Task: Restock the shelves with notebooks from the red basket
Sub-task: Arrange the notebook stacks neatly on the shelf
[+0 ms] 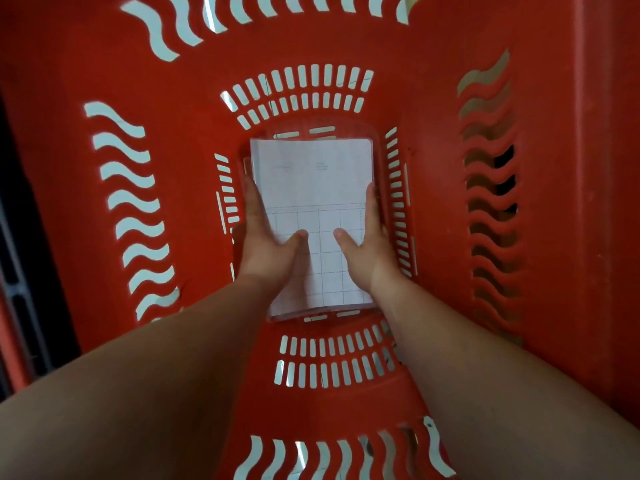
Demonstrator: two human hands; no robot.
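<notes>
**While both hands reach down, a notebook sits between them**

As the view looks straight down into the red basket (194, 209), two bare forearms run from the bottom corners over its near slotted wall toward the middle. The left hand (268, 247) and right hand (369, 251) meet deep inside, one on each long side of a single notebook (311, 174). Each grip is clamped on it: a thumb lies across the white, grid-printed face near its lower half, and the fingers run up along the outer edge. The fingers probably curl beneath the cover, though that side is hidden.

So the notebook lies squarely between the two grips, its near end level with the wrists and its far end reaching beyond the fingertips. A clear plastic sleeve shows round its border. It sits over the centre of the basket's slotted floor; whether it rests there or is raised off it cannot be told. Beyond it rise the far wall's wavy slots, with pale light showing through.
</notes>
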